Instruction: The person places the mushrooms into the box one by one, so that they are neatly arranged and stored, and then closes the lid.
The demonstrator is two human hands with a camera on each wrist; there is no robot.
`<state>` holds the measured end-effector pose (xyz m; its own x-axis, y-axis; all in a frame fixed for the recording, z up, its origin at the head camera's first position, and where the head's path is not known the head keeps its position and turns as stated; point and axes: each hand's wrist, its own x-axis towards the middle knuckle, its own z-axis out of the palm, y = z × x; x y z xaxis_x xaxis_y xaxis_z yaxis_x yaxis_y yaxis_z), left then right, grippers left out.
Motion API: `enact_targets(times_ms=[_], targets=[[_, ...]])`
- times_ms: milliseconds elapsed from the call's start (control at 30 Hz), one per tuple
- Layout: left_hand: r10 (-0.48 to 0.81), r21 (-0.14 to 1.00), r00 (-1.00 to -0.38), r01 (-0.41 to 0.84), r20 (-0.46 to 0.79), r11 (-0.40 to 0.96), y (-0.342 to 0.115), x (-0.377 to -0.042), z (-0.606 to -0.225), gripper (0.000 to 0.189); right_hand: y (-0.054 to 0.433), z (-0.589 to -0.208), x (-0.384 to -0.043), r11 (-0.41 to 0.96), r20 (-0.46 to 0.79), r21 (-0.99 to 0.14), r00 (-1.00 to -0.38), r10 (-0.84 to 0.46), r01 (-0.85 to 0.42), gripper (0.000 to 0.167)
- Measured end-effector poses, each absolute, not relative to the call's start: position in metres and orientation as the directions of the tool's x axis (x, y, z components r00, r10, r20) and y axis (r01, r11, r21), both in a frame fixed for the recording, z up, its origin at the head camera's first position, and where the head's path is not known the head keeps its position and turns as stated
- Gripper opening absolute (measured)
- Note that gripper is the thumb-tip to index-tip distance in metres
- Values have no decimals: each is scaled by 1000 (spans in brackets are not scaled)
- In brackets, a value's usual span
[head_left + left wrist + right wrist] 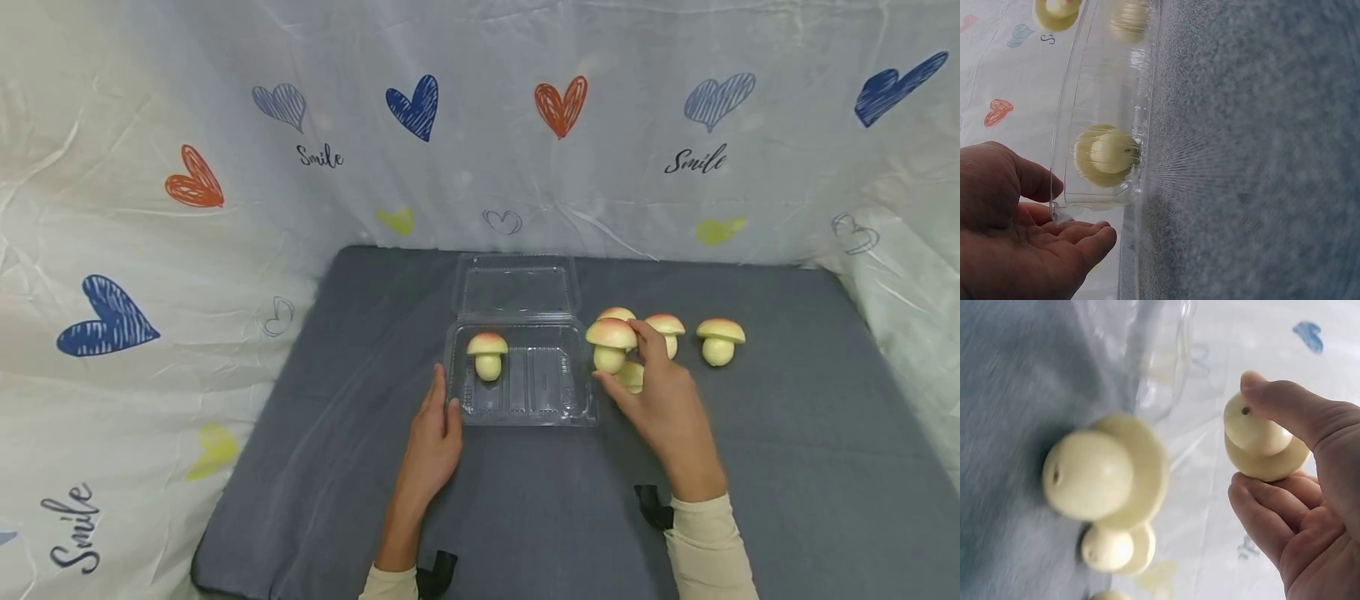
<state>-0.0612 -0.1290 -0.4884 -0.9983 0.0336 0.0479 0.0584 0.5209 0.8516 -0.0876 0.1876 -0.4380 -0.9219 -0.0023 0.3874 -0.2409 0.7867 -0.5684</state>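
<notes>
My right hand point(671, 404) pinches a toy mushroom point(610, 343) with a red-tinged cap and pale stem, holding it up beside the box's right edge. In the right wrist view, thumb and fingers sit on opposite sides of this mushroom point(1257, 434). A clear plastic clamshell box point(525, 413) lies with its lid point(517, 287) folded back. Another mushroom point(487, 357) stands in its left part. At the near left corner, my left hand point(433, 446) holds the rim; the left wrist view shows thumb and fingers on either side of it.
Right of the box stand more mushrooms, one point(666, 325) partly behind my right hand and another point(721, 342) farther right. Others are partly hidden by the held one. A grey cloth point(525, 508) covers the table; a curtain printed with hearts point(480, 50) hangs behind.
</notes>
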Motion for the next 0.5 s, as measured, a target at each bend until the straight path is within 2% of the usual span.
enact_targets(times_ms=[500], targets=[[45, 856, -997, 70, 55, 513, -131, -61, -489, 63, 139, -443, -105, 778, 357, -533, -922, -151, -334, 84]])
